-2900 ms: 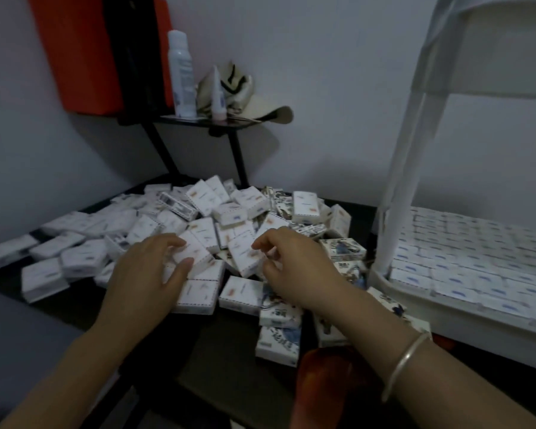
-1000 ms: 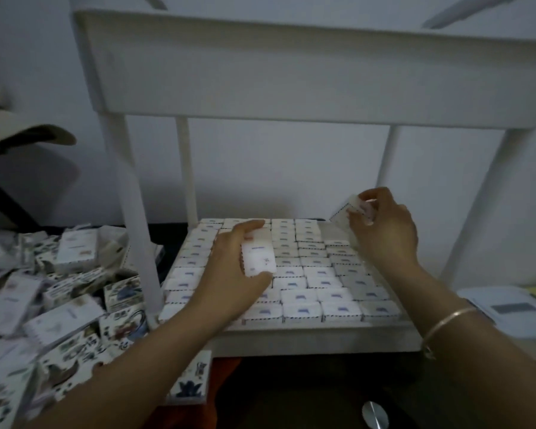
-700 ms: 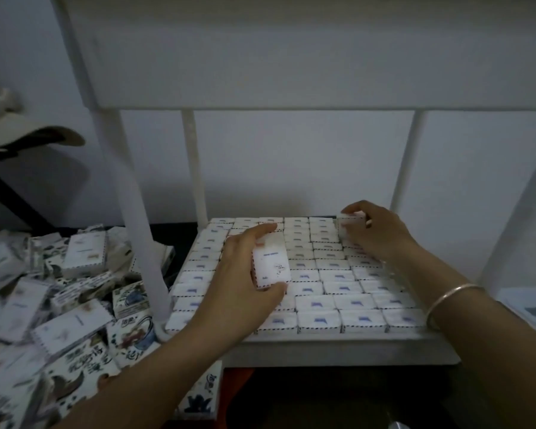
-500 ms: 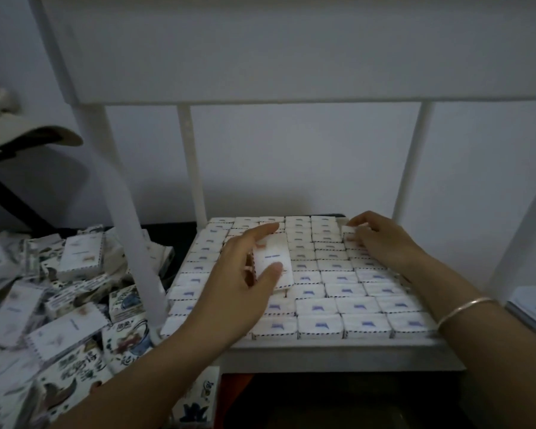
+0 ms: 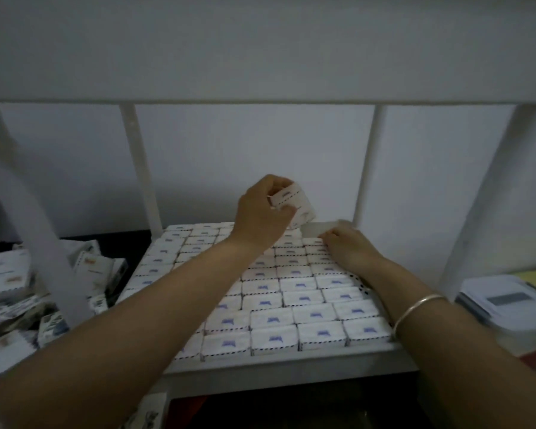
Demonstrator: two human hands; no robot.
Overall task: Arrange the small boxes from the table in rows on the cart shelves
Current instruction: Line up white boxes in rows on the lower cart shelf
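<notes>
Moved since before: left grip (image 5: 260, 216) had risen from mid-shelf toward the back, lifting its small box (image 5: 294, 205) up at a tilt; right grip (image 5: 350, 247) had settled low onto the rows.
Left grip: fingers and thumb curled round the small box, held clear above the rows beneath it.
Right grip: just right of and below the left grip, fingertips against a back-row box (image 5: 317, 229); pinching or only pressing, could not tell.
Handling: likely light, thin card, easily dented; best taken by its edges with gentle pressure.
Edges: rear post (image 5: 365, 168) stood close behind the right grip; upper shelf (image 5: 260, 48) hung overhead.
Room: packed rows (image 5: 291, 305) filled the lower shelf (image 5: 291, 365) under both grips; any free slot seemed to lie at the back, below the left grip.
Supply: loose boxes (image 5: 10, 283) lay on the table (image 5: 106, 238), well left of the left grip.
</notes>
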